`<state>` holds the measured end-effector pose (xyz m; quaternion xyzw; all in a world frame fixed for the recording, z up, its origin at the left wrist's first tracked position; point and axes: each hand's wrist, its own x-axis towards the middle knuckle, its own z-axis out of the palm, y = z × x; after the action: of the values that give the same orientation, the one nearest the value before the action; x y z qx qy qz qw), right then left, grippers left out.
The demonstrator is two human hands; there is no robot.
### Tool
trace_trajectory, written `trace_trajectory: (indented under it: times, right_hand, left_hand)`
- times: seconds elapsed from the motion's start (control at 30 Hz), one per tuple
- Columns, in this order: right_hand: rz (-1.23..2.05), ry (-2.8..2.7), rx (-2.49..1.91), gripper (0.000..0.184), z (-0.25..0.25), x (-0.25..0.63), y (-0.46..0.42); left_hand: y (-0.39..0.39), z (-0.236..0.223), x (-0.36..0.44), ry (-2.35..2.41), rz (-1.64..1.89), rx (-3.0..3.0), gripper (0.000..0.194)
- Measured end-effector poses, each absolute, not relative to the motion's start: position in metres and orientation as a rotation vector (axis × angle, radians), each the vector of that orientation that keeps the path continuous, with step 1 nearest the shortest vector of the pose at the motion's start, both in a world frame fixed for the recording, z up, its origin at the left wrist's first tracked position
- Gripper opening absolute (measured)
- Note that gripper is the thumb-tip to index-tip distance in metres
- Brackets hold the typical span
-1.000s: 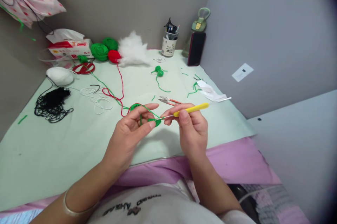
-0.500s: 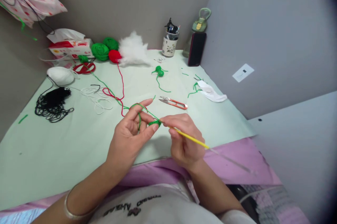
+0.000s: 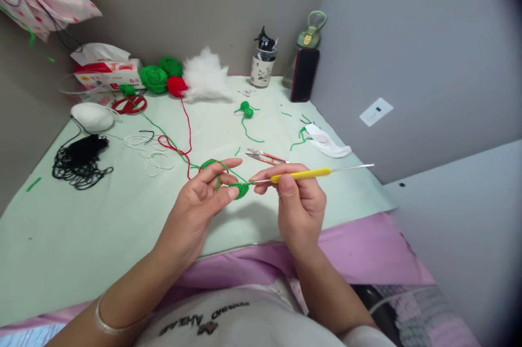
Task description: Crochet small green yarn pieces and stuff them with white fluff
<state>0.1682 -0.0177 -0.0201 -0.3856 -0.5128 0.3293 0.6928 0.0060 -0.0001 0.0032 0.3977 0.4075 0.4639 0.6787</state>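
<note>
My left hand (image 3: 199, 205) pinches a small green crochet piece (image 3: 240, 190) between thumb and fingers, with green yarn (image 3: 218, 168) looped over the forefinger. My right hand (image 3: 299, 203) grips a yellow-handled crochet hook (image 3: 302, 174), held nearly level, its metal tip at the green piece and its tail pointing right. The green strand runs back across the pale green table cover (image 3: 101, 216) toward the green yarn balls (image 3: 157, 75).
Orange snips (image 3: 267, 157) lie just beyond my hands. Black yarn (image 3: 79, 156), a white ball (image 3: 92, 117), red yarn (image 3: 177, 86), white stuffing (image 3: 206, 78), a tissue box (image 3: 108, 72), a cup of tools (image 3: 263, 67), a phone (image 3: 304, 75) and a green bottle (image 3: 310, 37) ring the table.
The right hand swung the hook from pointing down-right back up to nearly level. The left hand kept its pinch on the green piece.
</note>
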Motion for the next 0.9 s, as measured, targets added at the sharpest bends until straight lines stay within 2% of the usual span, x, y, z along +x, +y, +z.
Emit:
trace_trajectory:
  times: [0.27, 0.57, 0.67, 0.8, 0.9]
  right_hand:
    - [0.808, -1.132, -0.792, 0.017, -0.0201, 0.169, -0.0168]
    - [0.548, -1.386, -0.871, 0.022, -0.0203, 0.1733, -0.0232]
    - [0.343, -1.55, -0.834, 0.026, -0.0228, 0.1741, -0.0231]
    - [0.009, -1.776, -0.846, 0.036, -0.0266, 0.1739, -0.0236]
    - [-0.04, -1.79, -0.873, 0.038, -0.0275, 0.1737, -0.0236]
  left_hand:
    - [-0.0011, 0.0, 0.0053, 0.937, 1.091, 0.996, 0.031]
    - [-0.0035, -0.0016, 0.0066, 1.019, 1.188, 1.125, 0.028]
    - [-0.006, -0.0018, 0.0088, 1.047, 1.215, 1.15, 0.027]
    - [-0.0057, -0.0009, 0.0107, 0.944, 1.167, 1.014, 0.043]
    - [-0.0015, 0.0015, 0.0083, 0.823, 1.006, 0.78, 0.052]
